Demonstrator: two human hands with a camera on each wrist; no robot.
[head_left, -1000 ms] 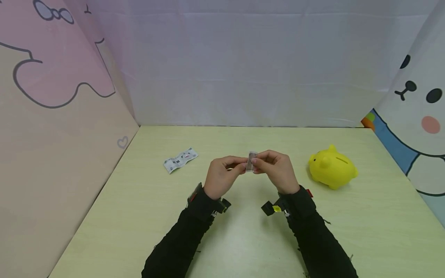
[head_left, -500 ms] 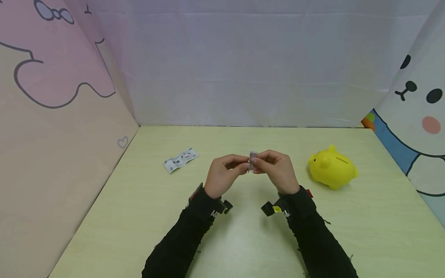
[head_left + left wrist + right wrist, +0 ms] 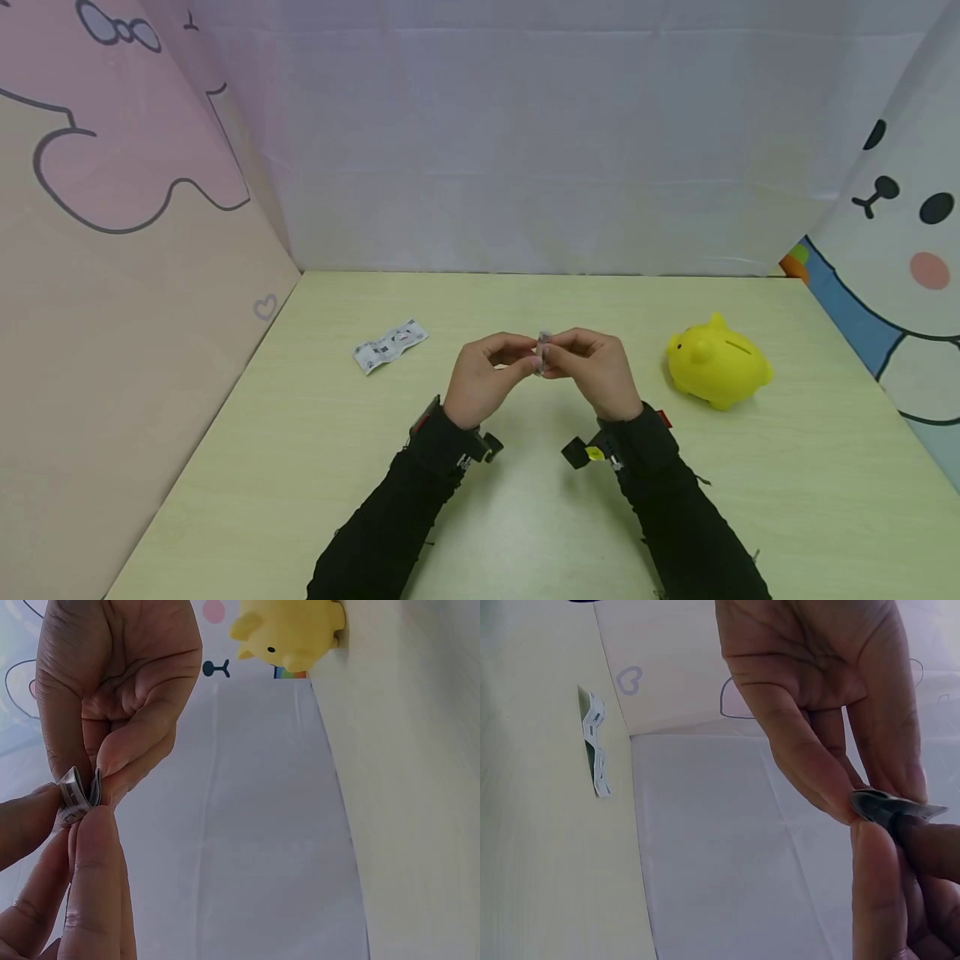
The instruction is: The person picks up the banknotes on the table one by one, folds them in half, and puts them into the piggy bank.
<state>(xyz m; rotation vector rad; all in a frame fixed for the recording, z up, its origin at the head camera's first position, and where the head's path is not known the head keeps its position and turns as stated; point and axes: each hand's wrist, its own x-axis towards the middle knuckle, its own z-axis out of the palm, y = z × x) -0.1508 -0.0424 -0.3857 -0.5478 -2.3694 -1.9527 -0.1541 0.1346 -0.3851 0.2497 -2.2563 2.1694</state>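
Note:
A small slip of printed paper [image 3: 542, 352], rolled or folded narrow, is held between both hands above the table. My left hand [image 3: 483, 379] pinches its left side with thumb and fingers. The right hand [image 3: 596, 375] pinches the other side, fingertips close to the left's. In the left wrist view the paper [image 3: 73, 799] curves into a loop with its edges showing. Seen from the right wrist, the slip [image 3: 889, 808] is dark and bent, its far end sticking out past the fingers. Fingertips cover part of it.
A creased white printed strip [image 3: 390, 346] lies on the pale table [image 3: 337, 500] to the left. To the right stands a yellow piggy bank [image 3: 717, 362] with a slot on top. White cloth [image 3: 570, 150] hangs along the back edge, with cartoon-printed sheets at both sides.
The paper slip has turned from its flatter face to a narrower, edge-on look between the fingers. Both hands have shifted only slightly. The strip and piggy bank stay put.

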